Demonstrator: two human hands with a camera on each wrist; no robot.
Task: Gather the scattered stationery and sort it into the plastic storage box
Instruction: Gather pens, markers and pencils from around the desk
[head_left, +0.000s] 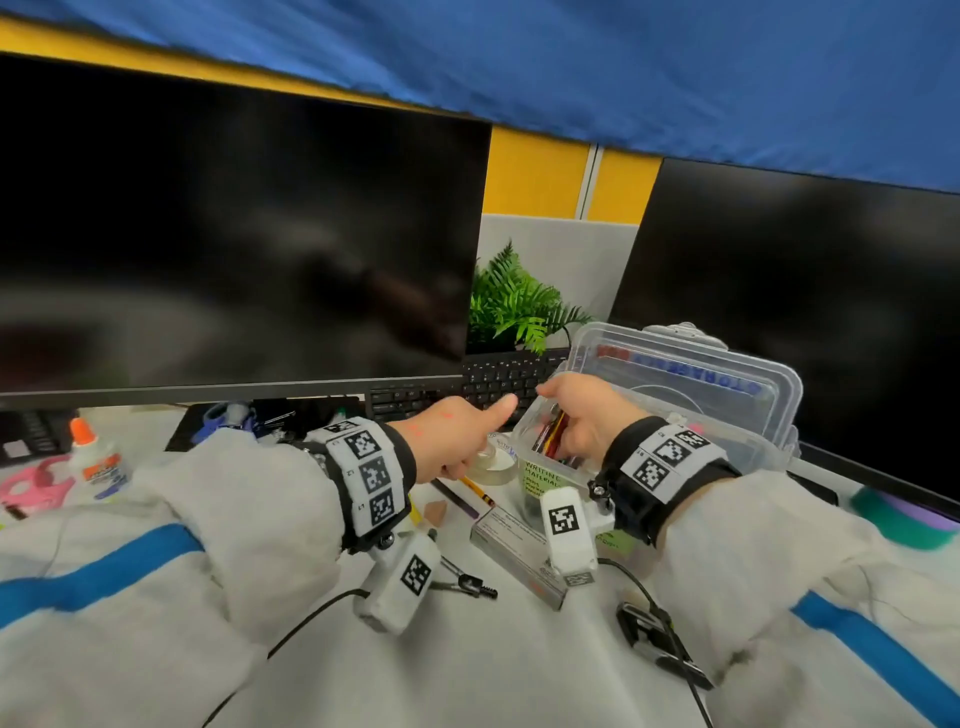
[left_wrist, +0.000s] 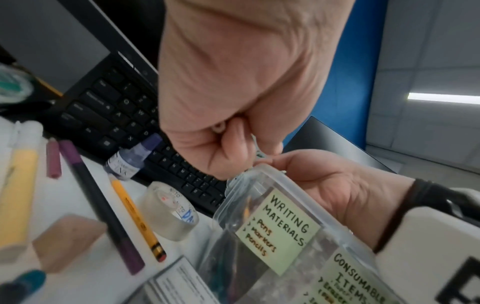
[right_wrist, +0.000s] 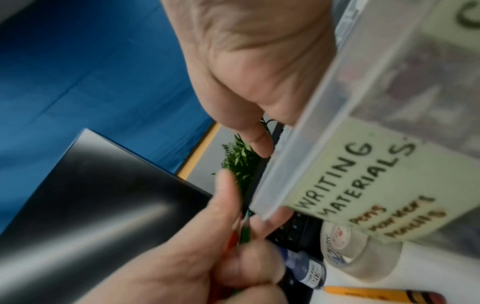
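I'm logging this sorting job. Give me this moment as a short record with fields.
left hand: grips red and green pens, beside the box
right hand: at the box rim, thumb outside the wall, fingers inside and hidden
box: lid open; label on this end reads WRITING MATERIALS
on desk: tape, pencil, purple marker, eraser, ink bottle, glue

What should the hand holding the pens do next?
Probably slide them down into the clear plastic storage box. The left hand grips thin red and green pens right at the box's corner by the pale green "Writing Materials" label, while the right hand steadies its rim.
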